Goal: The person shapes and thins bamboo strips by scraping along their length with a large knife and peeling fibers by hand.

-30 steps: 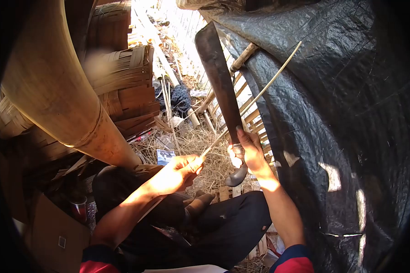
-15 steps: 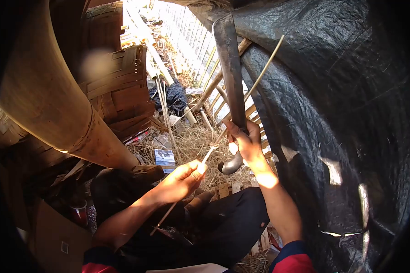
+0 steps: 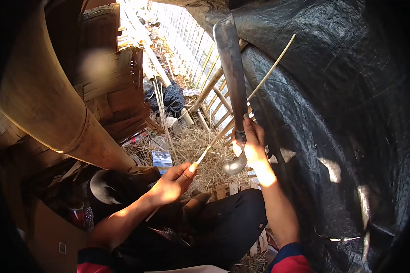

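Note:
A thin pale strip (image 3: pixel 272 69) runs diagonally from lower left to upper right, passing behind the blade of a large knife. My left hand (image 3: pixel 174 183) is closed round its lower part, and a short end sticks out below the wrist. Wrapped round the knife's grip, my right hand (image 3: pixel 251 139) has its thumb along the base of the blade. The long dark knife (image 3: pixel 233 68) stands nearly upright, its curved handle end showing below my fingers. Whether my right fingers also touch the strip is hard to tell.
A thick bamboo pole (image 3: pixel 54 100) slants down on the left beside woven bamboo panels (image 3: pixel 107 86). Black plastic sheeting (image 3: pixel 351 113) hangs on the right. Straw (image 3: pixel 196 141) and a blue packet (image 3: pixel 161 159) lie beyond my knees. A cup (image 3: pixel 77 216) stands at lower left.
My left hand has drawn back slightly toward the lower left along the strip. The knife's blade first swung more upright, then shifted little; the strip's lower end has changed position below my left wrist.

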Available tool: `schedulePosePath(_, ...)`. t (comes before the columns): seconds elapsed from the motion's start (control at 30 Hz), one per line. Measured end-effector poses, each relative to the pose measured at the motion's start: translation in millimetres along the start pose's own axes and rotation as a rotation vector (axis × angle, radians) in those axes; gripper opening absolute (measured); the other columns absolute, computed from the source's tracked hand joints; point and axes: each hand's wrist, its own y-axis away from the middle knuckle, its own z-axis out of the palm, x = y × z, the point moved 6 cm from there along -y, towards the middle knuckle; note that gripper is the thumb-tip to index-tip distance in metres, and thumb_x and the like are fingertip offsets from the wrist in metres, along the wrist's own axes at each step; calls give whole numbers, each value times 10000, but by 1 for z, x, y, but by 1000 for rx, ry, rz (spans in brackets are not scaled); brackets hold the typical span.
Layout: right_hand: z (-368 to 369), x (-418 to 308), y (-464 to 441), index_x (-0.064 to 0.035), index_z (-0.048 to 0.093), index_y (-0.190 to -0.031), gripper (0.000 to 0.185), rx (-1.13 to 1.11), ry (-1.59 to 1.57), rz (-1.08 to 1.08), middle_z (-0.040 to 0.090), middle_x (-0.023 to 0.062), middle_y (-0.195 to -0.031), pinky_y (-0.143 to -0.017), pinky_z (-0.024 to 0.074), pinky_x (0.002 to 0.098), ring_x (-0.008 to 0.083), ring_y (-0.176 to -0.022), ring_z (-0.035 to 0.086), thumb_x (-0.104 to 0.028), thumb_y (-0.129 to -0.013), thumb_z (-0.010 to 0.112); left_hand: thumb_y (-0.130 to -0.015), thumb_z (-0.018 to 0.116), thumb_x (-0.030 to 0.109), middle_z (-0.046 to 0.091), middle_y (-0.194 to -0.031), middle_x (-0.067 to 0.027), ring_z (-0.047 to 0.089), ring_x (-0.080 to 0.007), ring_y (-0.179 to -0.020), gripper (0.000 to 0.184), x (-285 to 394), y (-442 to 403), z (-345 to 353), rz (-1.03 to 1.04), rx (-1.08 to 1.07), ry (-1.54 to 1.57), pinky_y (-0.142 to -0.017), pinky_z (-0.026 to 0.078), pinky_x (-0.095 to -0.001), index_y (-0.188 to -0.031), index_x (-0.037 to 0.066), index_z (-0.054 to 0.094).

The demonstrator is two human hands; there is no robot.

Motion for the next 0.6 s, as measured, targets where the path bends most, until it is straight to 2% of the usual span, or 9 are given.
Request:
schedulePosePath(0.1,12,15,10,-2,567,-783,528,-157,-30,160,517,39,-557,-336,343,250,102,-368,460,-500,-946,503,-1030,396,329,314,-614,83,270,-36,-525,317,1,2,1,-12,-49,99,-458,235,-224,-803,115,450)
schedulePosePath(0.17,18,12,14,-5,571,-784,522,-253,71,156,523,39,-560,-341,346,245,98,-371,458,-499,-942,511,-1028,402,330,315,-605,84,274,-35,-518,309,3,5,0,-31,-80,146,-454,234,-223,-806,121,450)
schedulePosePath(0.37,12,6,9,-13,569,-771,529,-144,-100,194,512,30,-549,-359,358,240,89,-380,444,-503,-952,486,-1029,396,330,312,-598,84,270,-35,-498,311,15,6,2,-16,-83,79,-439,225,-220,-805,121,450)
schedulePosePath(0.43,24,17,18,-10,571,-779,530,-325,5,184,512,34,-547,-359,352,239,92,-381,447,-506,-948,493,-1030,393,328,313,-597,84,271,-35,-499,309,15,4,1,-9,-91,120,-437,222,-221,-806,122,451)
schedulePosePath(0.5,24,21,15,-10,573,-785,529,-360,64,174,507,34,-541,-361,341,234,92,-384,448,-506,-949,492,-1029,396,328,318,-597,83,275,-38,-503,309,6,7,-6,-48,-35,138,-437,222,-224,-810,120,457)
schedulePosePath(0.6,18,6,7,-13,566,-776,520,-221,-7,196,511,35,-546,-356,347,237,92,-381,452,-494,-956,484,-1025,412,334,322,-600,82,274,-38,-508,304,13,8,-7,-46,-31,121,-448,226,-224,-828,110,476)
